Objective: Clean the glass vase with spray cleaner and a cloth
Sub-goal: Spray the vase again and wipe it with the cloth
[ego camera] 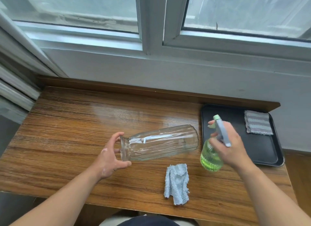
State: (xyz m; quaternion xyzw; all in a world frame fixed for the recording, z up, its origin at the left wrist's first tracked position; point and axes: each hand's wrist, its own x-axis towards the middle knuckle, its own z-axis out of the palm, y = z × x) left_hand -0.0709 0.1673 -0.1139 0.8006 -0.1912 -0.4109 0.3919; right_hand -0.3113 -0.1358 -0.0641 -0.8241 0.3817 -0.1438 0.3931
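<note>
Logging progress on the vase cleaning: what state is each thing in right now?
Glass vase: on its side, empty, left hand gripping its mouth.
Spray bottle: tilted, gripped by right hand.
Blue cloth: crumpled on table, untouched.
Striped cloth: folded, on black tray.

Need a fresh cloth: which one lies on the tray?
The striped folded cloth, on the black tray; the light blue cloth lies crumpled on the wooden table.

A wood-grain table [67, 125] set against a white wall, beneath sliding windows [75, 7], marks the spot where I work as a room in a home. A black tray [262, 150] holding a folded striped cloth [258, 122] sits at my right.
</note>
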